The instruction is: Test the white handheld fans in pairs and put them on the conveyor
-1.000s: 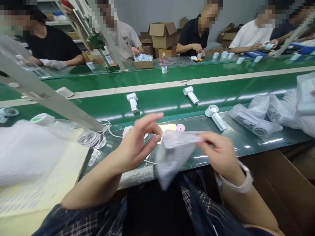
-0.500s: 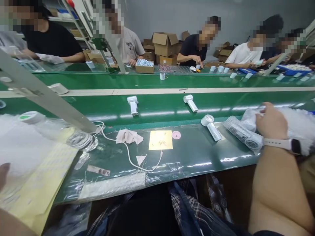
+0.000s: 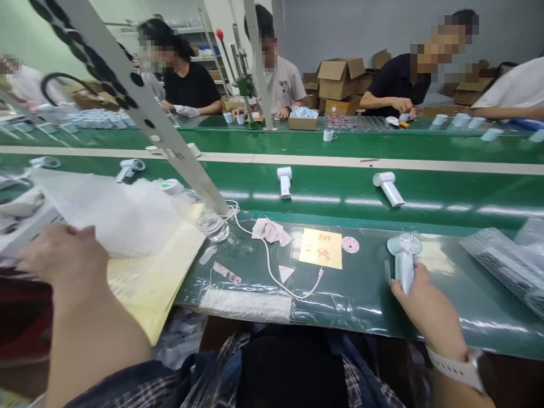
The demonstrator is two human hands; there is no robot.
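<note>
My right hand (image 3: 429, 306) is closed around the lower handle of a small white handheld fan (image 3: 404, 260), its round head pointing away from me over the bench. At the left, my left hand (image 3: 70, 255) has its fingers curled at the edge of a translucent white plastic bag (image 3: 114, 212) on a stack; its fingertips are partly hidden. Under the bag lie yellow sheets (image 3: 157, 289) that hang over the bench's front edge. Between my hands are a yellow note (image 3: 321, 248) with red writing, a pink disc (image 3: 351, 245) and a white cable (image 3: 268, 255).
Two more fans, one upright-looking (image 3: 284, 182) and one tilted fan (image 3: 389, 188), lie on the green belt ahead. A slanted metal post (image 3: 187, 164) rises at the left. Bubble-wrapped packs (image 3: 505, 266) lie at the right. Several co-workers sit across the belt.
The view has turned left. My right hand has moved from the bubble-wrapped packs to the fan on the bench and taken hold of it. My left hand has come further into view at the bag.
</note>
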